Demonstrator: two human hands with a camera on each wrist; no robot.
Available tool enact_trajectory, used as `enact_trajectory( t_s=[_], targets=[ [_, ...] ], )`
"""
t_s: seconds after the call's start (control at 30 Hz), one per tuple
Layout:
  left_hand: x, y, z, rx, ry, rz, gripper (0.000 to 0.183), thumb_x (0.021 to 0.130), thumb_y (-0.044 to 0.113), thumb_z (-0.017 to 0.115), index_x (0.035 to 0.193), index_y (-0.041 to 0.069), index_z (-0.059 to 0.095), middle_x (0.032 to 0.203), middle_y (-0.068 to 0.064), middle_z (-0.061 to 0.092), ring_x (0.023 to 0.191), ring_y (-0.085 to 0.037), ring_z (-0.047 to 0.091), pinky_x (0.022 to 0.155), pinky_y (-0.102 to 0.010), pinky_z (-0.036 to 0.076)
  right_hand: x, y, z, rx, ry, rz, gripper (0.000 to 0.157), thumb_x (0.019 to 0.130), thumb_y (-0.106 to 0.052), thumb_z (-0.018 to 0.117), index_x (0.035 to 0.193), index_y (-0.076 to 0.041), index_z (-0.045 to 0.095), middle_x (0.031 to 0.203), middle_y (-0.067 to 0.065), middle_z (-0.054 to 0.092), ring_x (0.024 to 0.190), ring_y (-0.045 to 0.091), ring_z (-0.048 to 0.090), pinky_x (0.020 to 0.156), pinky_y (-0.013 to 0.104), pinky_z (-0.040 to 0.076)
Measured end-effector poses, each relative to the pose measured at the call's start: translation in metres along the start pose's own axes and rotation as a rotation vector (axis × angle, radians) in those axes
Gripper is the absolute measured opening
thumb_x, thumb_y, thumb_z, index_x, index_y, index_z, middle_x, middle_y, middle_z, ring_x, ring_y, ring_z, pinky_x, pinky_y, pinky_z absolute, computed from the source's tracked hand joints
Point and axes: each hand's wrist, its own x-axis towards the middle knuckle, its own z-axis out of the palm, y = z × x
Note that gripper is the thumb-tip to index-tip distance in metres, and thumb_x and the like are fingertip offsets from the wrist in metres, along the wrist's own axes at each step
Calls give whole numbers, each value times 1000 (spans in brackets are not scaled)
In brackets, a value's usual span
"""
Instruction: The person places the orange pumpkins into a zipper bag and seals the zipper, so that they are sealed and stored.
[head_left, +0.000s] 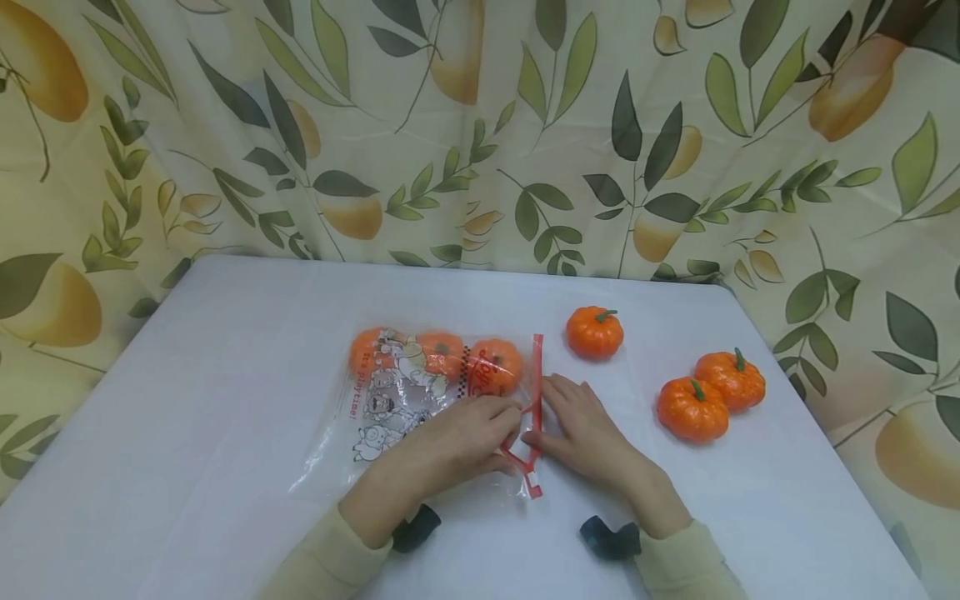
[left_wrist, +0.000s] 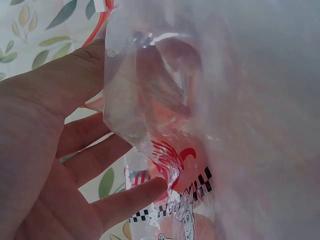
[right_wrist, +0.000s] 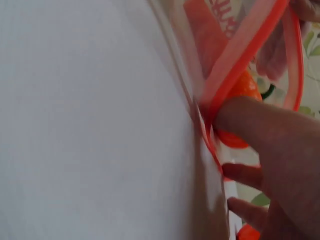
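Clear plastic bag (head_left: 386,437) lying mid-table, red-edged mouth (head_left: 537,367) facing right. Three orange pumpkins (head_left: 495,367) inside, lined along far side. Left hand (head_left: 465,437) grips mouth's edge between thumb and fingers, lower fingers spread against film. Right hand (head_left: 588,433) touches red edge with thumb and fingertips, thumb apart from fingers. Loose pumpkin (head_left: 594,335) just right of bag, on far side; two others (head_left: 692,410) farther right, side by side on white table (head_left: 225,375).
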Motion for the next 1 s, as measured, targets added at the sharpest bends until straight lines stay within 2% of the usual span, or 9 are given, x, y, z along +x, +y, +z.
enact_trajectory(
  t_s=[0.17,0.33,0.5,0.63,0.83,1.0],
  targets=[
    [0,0,2,17,13,26,34,84,41,75,100,17,56,96,6,55,90,-8,53,81,-14,49,-2,4,0,49,-2,1,74,91,-44,68,153,-18,37,156,10,41,148,32,30,122,61,10],
    [0,1,2,34,-3,22,35,84,41,75,103,17,58,103,5,58,95,-9,56,90,-17,52,-1,2,1,-23,23,-19,68,92,-46,65,149,-16,46,152,10,46,146,32,35,119,67,12],
    [0,1,3,35,-5,19,40,84,41,75,110,15,61,107,5,59,99,-9,57,94,-19,52,0,1,2,-60,17,-10,67,91,-47,66,148,-17,47,152,8,46,145,31,35,119,68,13],
    [0,2,5,18,13,34,35,84,39,75,106,17,60,111,4,61,102,-10,58,96,-19,51,-2,3,-2,11,-5,-5,65,93,-45,64,150,-20,44,154,7,43,147,30,33,121,64,11],
    [1,3,7,34,57,76,27,85,36,74,98,20,57,115,4,64,108,-10,60,97,-21,50,-4,9,-17,159,2,28,58,96,-37,64,149,-25,44,152,0,47,144,27,39,116,58,32],
    [0,6,7,54,21,57,21,89,36,70,103,24,61,129,2,64,124,-12,58,108,-29,47,0,15,-31,153,54,67,51,97,-32,62,145,-21,48,150,3,48,140,30,43,108,59,42]
  ],
)
